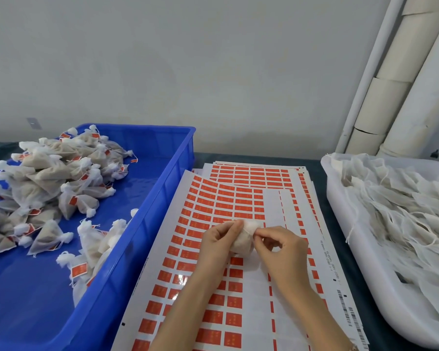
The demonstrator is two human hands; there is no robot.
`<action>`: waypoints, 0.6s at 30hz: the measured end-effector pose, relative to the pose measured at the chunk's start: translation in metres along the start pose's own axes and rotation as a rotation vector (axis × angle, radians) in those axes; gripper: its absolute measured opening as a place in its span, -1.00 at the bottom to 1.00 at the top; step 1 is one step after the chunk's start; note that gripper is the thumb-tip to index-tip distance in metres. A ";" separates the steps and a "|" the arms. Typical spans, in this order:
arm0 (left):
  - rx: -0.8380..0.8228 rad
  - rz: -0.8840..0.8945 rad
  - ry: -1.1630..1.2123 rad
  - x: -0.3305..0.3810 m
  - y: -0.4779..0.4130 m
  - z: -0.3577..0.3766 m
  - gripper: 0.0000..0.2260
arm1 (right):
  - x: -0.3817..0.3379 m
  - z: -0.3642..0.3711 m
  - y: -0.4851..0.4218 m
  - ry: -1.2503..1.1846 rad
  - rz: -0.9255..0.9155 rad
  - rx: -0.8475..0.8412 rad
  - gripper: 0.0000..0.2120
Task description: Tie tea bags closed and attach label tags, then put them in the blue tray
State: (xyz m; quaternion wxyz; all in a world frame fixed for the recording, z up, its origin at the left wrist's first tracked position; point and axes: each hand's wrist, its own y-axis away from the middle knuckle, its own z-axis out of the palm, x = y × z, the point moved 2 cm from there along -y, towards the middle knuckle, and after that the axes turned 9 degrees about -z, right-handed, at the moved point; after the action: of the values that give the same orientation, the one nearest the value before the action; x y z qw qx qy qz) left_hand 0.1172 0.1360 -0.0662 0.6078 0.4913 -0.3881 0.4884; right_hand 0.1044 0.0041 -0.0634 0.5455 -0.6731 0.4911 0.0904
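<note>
Between left grip (219,240) and right grip (280,249), a filled tea bag (242,243), left clasping its body, right pinching its neck, label sheet (213,198) beneath, blue tray (147,138) further left.

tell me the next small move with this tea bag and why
Probably cinch the tea bag shut at its neck. The left hand grips it above the label sheet, the right hand pinches at its top, and no red tag shows on it yet, so tying seems to come before tagging.
</note>
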 end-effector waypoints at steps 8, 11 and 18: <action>-0.054 0.060 -0.056 0.001 0.001 -0.001 -0.80 | -0.001 0.000 0.001 -0.043 -0.051 0.019 -0.82; -0.056 0.072 -0.071 0.001 0.001 -0.001 -0.81 | 0.001 -0.001 0.002 -0.041 -0.044 -0.016 -0.84; 0.024 0.086 -0.069 0.002 0.002 -0.001 -0.85 | 0.002 0.002 0.004 0.010 -0.041 -0.071 -0.78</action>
State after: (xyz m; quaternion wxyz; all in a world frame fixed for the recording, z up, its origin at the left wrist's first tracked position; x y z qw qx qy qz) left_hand 0.1158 0.1371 -0.0642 0.5667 0.4978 -0.4237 0.5016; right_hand 0.1038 0.0051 -0.0680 0.5204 -0.7026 0.4763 0.0933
